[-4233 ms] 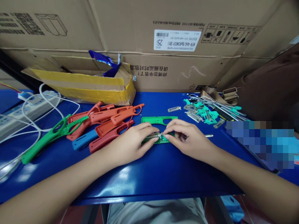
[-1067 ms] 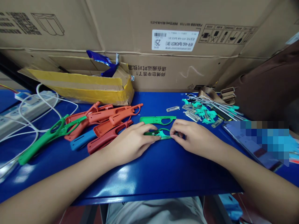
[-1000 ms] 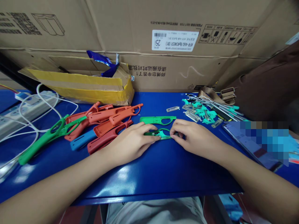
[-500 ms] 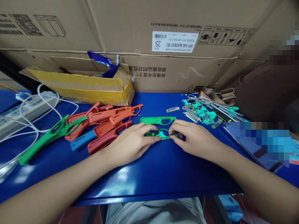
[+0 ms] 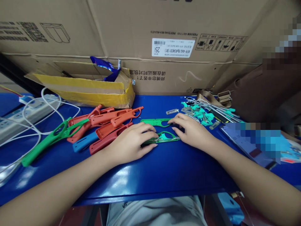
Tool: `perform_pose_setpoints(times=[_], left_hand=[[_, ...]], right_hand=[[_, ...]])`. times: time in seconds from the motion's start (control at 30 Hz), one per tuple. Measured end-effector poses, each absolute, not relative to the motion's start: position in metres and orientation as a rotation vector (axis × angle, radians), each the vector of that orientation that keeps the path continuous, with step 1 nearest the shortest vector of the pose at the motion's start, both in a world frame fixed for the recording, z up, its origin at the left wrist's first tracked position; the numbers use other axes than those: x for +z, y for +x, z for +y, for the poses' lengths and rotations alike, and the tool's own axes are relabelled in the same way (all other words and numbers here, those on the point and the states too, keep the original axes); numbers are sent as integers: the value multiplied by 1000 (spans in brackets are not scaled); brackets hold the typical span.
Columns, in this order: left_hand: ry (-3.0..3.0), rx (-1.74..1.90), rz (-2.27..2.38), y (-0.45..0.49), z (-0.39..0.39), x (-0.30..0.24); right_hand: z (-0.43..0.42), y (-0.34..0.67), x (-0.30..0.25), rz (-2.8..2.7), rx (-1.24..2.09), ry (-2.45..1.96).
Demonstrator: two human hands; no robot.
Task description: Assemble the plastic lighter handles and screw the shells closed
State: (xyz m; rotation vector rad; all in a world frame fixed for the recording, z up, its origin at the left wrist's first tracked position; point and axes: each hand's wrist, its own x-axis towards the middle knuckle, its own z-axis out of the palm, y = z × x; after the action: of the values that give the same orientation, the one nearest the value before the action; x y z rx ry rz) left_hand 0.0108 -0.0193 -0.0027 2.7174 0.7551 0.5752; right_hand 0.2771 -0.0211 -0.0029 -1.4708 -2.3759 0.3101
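Note:
My left hand is closed on the left end of a green plastic handle shell, which lies flat on the blue table with a teal trigger piece set in it. My right hand rests just right of that shell, its fingers stretched out. The fingertips touch the right end of a second green shell lying just behind the first.
Orange-red shells, a blue one and a long green part lie at left. Further left are a yellow-taped carton and a power strip with white cables. Teal triggers and metal rods are piled at right. A cardboard wall stands behind.
My right hand has let go of the near shell's right end and moved back to the far green shell. My left hand still holds the near shell. The view has tilted slightly.

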Motion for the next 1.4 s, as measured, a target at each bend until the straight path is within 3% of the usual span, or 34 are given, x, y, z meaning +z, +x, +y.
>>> perform_pose_setpoints(times=[0.33,0.7,1.4], left_hand=[[2820,492,670,9,-19,7],[2809,474,669,13,-21,-10],[2801,495,662,12,-19,-14]], right_hand=[[-30,281,23,-2558,573,-1208],[-50,273,42,-2786,508,-1297],[-51,270,35,-2738,502,-1321]])
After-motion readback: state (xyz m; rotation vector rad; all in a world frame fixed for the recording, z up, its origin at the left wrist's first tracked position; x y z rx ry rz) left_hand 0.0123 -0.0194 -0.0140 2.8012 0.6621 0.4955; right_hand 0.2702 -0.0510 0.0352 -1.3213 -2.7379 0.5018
